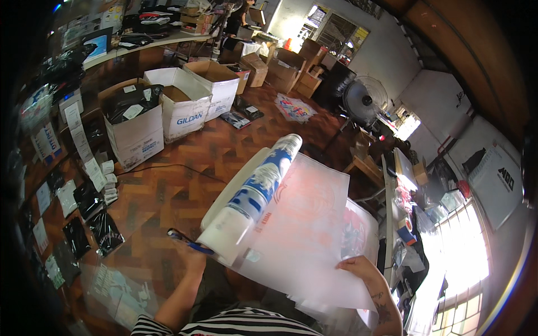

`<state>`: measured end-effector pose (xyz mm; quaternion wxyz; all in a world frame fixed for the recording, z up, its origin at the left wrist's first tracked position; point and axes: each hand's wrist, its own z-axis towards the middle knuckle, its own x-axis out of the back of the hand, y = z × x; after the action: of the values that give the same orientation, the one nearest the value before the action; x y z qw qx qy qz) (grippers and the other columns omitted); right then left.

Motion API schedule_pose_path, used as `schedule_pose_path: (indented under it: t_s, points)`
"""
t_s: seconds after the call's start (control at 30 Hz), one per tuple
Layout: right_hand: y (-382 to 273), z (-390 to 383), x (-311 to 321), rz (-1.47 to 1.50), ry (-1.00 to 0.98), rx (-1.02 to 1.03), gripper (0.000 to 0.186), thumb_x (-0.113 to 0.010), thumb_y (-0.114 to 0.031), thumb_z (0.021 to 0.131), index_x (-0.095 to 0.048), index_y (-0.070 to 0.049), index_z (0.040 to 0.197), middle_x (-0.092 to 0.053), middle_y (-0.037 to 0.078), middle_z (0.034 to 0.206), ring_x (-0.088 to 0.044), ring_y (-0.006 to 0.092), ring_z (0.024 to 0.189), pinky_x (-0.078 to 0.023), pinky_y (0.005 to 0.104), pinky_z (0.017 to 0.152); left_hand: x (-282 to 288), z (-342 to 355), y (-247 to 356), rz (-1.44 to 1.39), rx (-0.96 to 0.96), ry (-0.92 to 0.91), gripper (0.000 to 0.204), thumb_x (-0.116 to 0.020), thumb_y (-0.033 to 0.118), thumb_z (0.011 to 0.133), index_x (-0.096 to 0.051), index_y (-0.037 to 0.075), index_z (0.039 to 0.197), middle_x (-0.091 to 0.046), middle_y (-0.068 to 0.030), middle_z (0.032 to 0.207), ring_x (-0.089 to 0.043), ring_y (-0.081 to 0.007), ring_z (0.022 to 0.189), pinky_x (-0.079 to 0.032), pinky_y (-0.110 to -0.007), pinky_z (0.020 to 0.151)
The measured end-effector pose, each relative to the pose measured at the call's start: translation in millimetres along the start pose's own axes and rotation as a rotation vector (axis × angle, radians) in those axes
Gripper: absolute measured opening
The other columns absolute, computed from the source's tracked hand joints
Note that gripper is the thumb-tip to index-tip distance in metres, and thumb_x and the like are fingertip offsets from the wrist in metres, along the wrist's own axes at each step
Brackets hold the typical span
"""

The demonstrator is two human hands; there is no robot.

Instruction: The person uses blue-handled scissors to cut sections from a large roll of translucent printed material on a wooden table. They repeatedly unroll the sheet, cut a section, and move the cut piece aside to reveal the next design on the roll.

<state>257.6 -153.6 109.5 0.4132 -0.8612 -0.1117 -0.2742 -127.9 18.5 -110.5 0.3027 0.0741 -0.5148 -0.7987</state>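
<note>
A roll of translucent film (255,193) with a blue-and-white print lies across the middle of the view, partly unrolled into a wide sheet (297,229) with faint red printing. My left hand (190,256) is at the lower end of the roll, closed on scissors (199,247) with dark and blue handles; some of its fingers are hidden. On the sheet's right edge, my right hand (354,267) pinches the film. Further printed film (361,224) shows beneath and to the right.
Open cardboard boxes (129,137) stand at the back left beside bagged garments (103,232) on the wooden floor (162,207). A standing fan (364,98) and a cluttered side table (412,224) are at the right. Another person (238,19) is partly visible at the back.
</note>
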Motion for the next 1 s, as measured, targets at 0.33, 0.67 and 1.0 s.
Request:
schedule_pose_path:
  t_s: [0.33, 0.67, 1.0]
  points:
    - [86.8, -13.7, 49.4, 0.01, 0.115, -0.087, 0.016, -0.068, -0.013, 0.082, -0.072, 0.001, 0.09, -0.069, 0.004, 0.08, -0.063, 0.0099, 0.072, -0.051, 0.0246, 0.069, 12.4, -9.6, 22.6, -0.623, 0.856, 0.024, 0.03, -0.055, 0.008, 0.09, -0.039, 0.014, 0.115, -0.048, 0.0011, 0.085, -0.044, -0.0047, 0.061, -0.034, -0.021, 0.047]
    - [96.9, 4.0, -6.0, -1.008, 0.546, 0.248, 0.033, -0.074, -0.019, 0.073, -0.066, -0.006, 0.102, -0.062, 0.011, 0.097, -0.057, 0.0325, 0.091, -0.044, 0.0456, 0.086, 69.8, -4.5, 11.9, -0.29, 0.241, -0.299, 0.048, -0.072, 0.003, 0.074, -0.044, 0.005, 0.113, -0.047, -0.0025, 0.094, -0.048, -0.0121, 0.088, -0.041, -0.026, 0.077]
    - [18.4, -12.2, -164.0, -0.614, 0.246, 0.904, 0.054, -0.073, -0.036, 0.074, -0.057, -0.007, 0.117, -0.053, 0.013, 0.114, -0.049, 0.0314, 0.112, -0.036, 0.0507, 0.098, 148.6, -25.3, 69.1, 0.418, 0.218, -1.75, 0.042, -0.058, 0.047, 0.08, -0.063, 0.008, 0.096, -0.064, -0.0176, 0.076, -0.062, -0.0371, 0.072, -0.047, -0.043, 0.065]
